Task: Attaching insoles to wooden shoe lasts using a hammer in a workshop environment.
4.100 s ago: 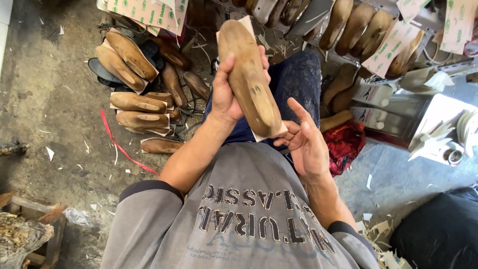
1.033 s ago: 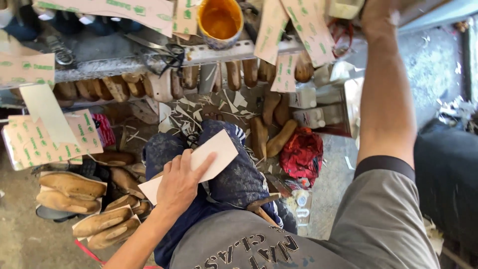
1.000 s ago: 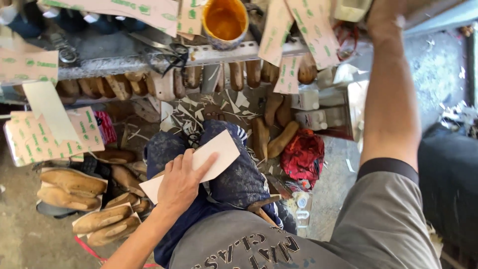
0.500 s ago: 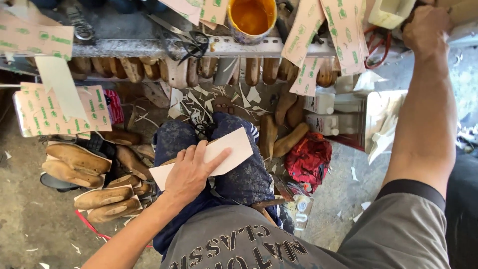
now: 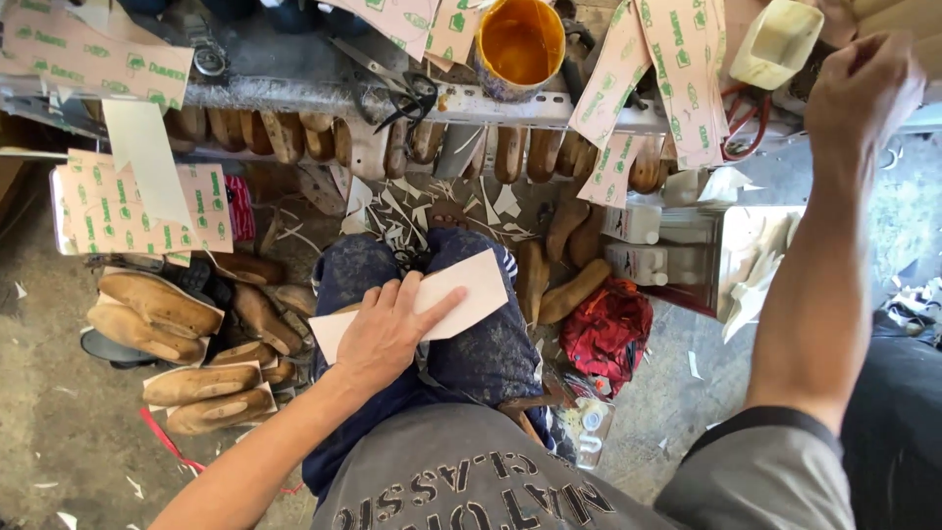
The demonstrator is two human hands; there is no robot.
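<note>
My left hand (image 5: 385, 329) lies flat, fingers spread, on a white cut sheet of paper-like material (image 5: 469, 287) that rests across my lap on dark blue trousers (image 5: 471, 353). My right hand (image 5: 863, 83) is stretched far up to the right at the bench edge, fingers curled; what it holds is hidden. It is next to a cream plastic container (image 5: 777, 41). An orange-yellow glue pot (image 5: 519, 41) stands on the bench (image 5: 324, 93) ahead.
Wooden shoe lasts (image 5: 157, 309) lie piled on the floor at left, and more hang under the bench (image 5: 294, 137). Printed sheets (image 5: 137, 201) dangle from the bench. Scissors (image 5: 407, 93), a red cloth (image 5: 608, 329) and white bottles (image 5: 633, 245) are nearby.
The wooden last I held four seconds ago is gone from my hands. In the last second my view tilted down, and my right hand stays raised at the bench while the left presses the sheet.
</note>
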